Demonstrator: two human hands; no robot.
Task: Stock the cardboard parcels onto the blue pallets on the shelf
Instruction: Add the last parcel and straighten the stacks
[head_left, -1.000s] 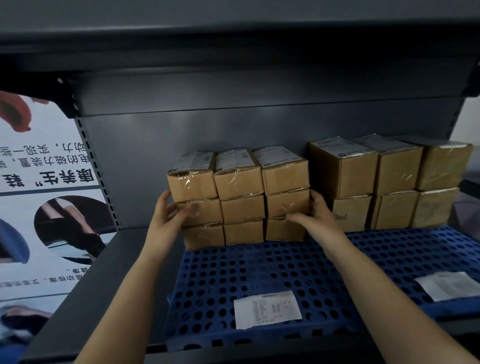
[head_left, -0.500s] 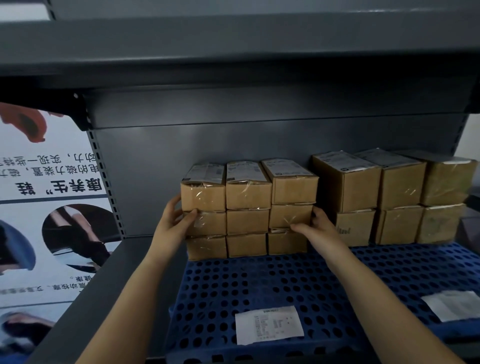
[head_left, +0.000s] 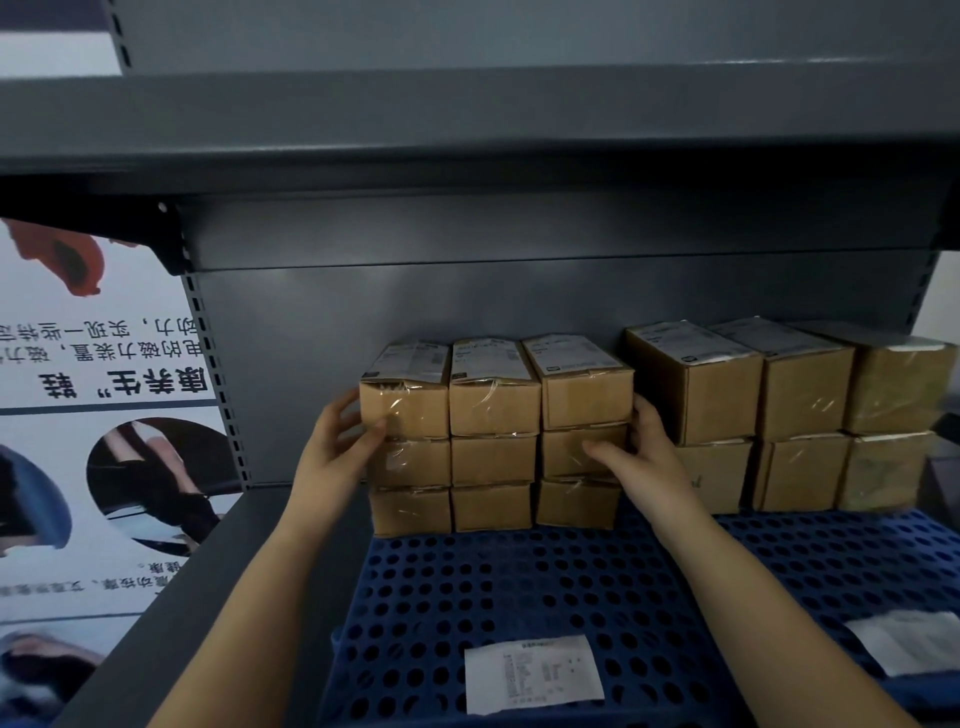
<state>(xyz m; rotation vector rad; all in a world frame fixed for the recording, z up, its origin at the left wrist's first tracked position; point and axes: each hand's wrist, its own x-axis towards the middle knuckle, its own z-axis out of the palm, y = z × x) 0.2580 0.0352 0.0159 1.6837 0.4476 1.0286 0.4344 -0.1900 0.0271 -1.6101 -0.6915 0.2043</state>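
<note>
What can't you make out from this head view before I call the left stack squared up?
- Parcel labels: print too small and blurred to read.
- Left hand and right hand: the fingers behind the small-parcel stack are hidden by the boxes.
- Back rows: any parcels behind the front faces are hidden.
- Right blue pallet and its paper slip: cut off by the frame's right edge.
</note>
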